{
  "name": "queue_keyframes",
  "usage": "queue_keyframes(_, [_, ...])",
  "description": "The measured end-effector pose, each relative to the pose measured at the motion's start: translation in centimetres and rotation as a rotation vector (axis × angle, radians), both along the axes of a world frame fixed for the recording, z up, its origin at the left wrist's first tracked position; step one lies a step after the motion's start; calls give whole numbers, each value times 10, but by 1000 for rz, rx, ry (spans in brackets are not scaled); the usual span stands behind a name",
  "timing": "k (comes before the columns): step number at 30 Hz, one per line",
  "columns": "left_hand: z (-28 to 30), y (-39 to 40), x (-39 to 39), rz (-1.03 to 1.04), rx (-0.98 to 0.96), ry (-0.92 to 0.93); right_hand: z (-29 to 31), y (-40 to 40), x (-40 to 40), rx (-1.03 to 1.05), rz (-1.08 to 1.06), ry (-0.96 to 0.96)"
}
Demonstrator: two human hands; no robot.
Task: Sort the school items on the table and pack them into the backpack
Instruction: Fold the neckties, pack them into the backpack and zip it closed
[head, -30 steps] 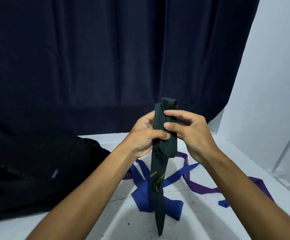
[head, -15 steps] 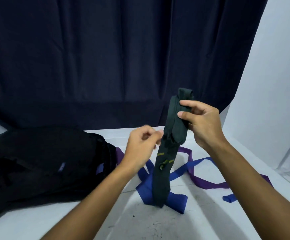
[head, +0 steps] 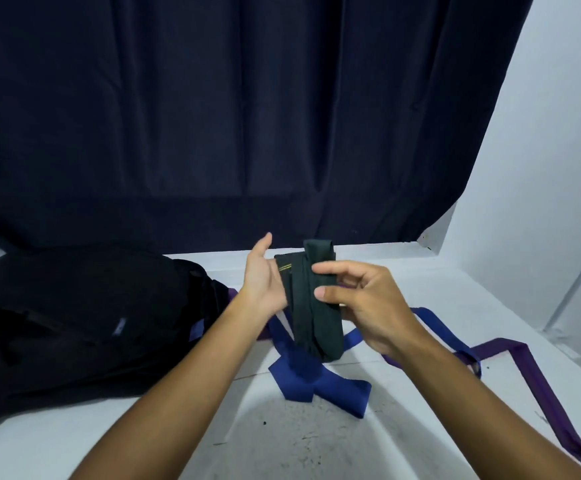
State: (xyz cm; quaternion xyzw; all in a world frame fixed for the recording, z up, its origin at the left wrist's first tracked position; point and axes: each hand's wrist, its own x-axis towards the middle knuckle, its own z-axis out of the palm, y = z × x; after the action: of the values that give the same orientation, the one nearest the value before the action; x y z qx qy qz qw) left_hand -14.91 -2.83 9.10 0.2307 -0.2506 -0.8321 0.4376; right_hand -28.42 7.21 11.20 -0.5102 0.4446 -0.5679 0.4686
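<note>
A dark green tie (head: 313,306) with thin yellow stripes is folded into a short bundle held above the white table (head: 317,445). My right hand (head: 362,303) pinches the bundle from the right with thumb and fingers. My left hand (head: 265,275) lies flat against its left side, fingers straight and pointing up. A black backpack (head: 74,317) lies on the table to the left. Under the hands a blue tie (head: 317,386) and a purple tie (head: 531,375) lie spread on the table.
A dark curtain (head: 213,116) hangs behind the table. A white wall (head: 542,202) closes the right side. The purple tie trails toward the table's right front edge.
The long hanging end of the green tie has been folded up into a short bundle. My left hand moved from below to flat against its left side, and both hands sank lower.
</note>
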Motion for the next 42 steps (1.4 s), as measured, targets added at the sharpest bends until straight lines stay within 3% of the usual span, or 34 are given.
queue_keyframes(5, [-2, 9, 0, -83, -180, -103, -12, 3, -3, 47, 12, 38])
queue_keyframes(10, [-12, 20, -1, -220, -313, -30, -5, -4, -6, -2, -100, 118])
queue_keyframes(12, [-15, 22, -1, -231, -390, 2, -4, -6, -6, -15, -128, 127])
queue_keyframes(15, [-16, 26, -3, -198, -516, -89, -2, -7, -6, -41, -120, 120])
queue_keyframes(21, [-20, 29, -5, -112, -564, -165, -3, -11, -2, -53, -153, 188])
queue_keyframes(24, [-20, 29, -5, -122, -576, -151, -2, -9, -3, 10, -102, 79])
queue_keyframes(29, [-20, 31, -4, -146, -583, -148, -2, -9, -4, 53, -89, 72])
queue_keyframes(32, [-11, 33, 1, -172, -602, -254, 1, -11, -9, 70, -69, -19])
queue_keyframes(34, [1, 32, 10, -127, -617, -437, 6, -11, -13, 76, -20, -99])
queue_keyframes(37, [10, 24, 26, 221, -557, -636, 14, -10, -23, 76, 37, -135])
queue_keyframes(40, [2, 11, 30, 488, -659, -567, 21, -9, -26, 100, 91, -224])
queue_keyframes(42, [-8, 8, 21, 348, -716, -486, 25, -10, -23, 115, 119, -286])
